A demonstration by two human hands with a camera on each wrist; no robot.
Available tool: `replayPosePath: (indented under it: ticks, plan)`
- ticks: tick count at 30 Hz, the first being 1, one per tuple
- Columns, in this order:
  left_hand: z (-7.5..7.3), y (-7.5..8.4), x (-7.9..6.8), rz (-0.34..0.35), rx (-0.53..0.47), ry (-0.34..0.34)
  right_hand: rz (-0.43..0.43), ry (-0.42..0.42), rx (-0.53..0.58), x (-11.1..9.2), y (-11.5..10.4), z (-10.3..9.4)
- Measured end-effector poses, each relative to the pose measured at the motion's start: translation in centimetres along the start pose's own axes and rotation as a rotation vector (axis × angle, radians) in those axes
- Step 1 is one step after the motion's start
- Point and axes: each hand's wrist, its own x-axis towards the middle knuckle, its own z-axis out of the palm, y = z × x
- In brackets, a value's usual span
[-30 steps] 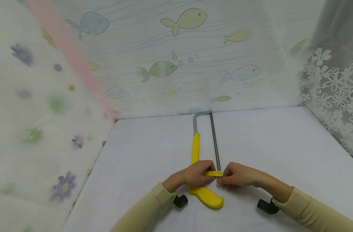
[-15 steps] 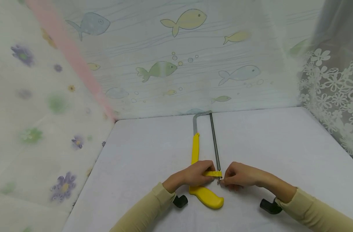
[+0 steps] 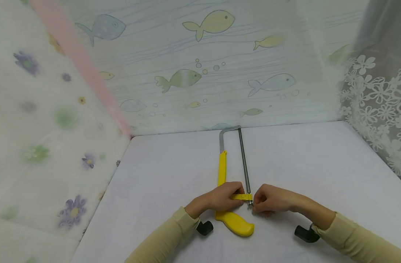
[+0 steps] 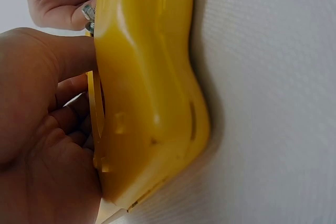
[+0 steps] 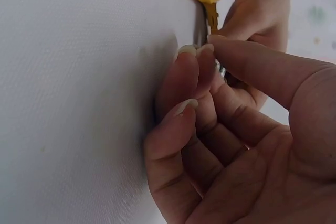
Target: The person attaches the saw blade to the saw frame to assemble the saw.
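Observation:
A hacksaw [image 3: 222,166] with a yellow handle [image 3: 236,223] and a grey metal bow lies on the white table. Its dark blade [image 3: 244,160] points away from me. My left hand [image 3: 224,197] grips the yellow frame just above the handle, thumb against it in the left wrist view. At the near end of the blade, a small metal wing nut [image 3: 250,204] sticks out past the yellow crosspiece [image 3: 242,197]. Curled fingers of my right hand [image 3: 275,199] pinch at this wing nut from the right. In the right wrist view the fingertips [image 5: 181,72] partly hide it.
White cloth covers the table [image 3: 167,164]. A fish-patterned curtain [image 3: 220,91] hangs along the back edge, close to the saw's far end. Flowered cloth [image 3: 55,146] stands at the left, lace [image 3: 378,91] at the right. Black wrist camera mounts [image 3: 306,233] sit under both sleeves.
The right hand has drawn back slightly to the right, uncovering the wing nut, then moved back in against it. The nut's wings have turned. The left hand and hacksaw stay in place.

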Motion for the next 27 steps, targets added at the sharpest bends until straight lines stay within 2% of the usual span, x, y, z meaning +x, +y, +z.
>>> replayPosePath:
  ticks: [27]
  plan:
    - [0.02, 0.1, -0.02, 0.001, -0.013, 0.004, 0.058, 0.034, -0.009, 0.5, -0.09, 0.36]
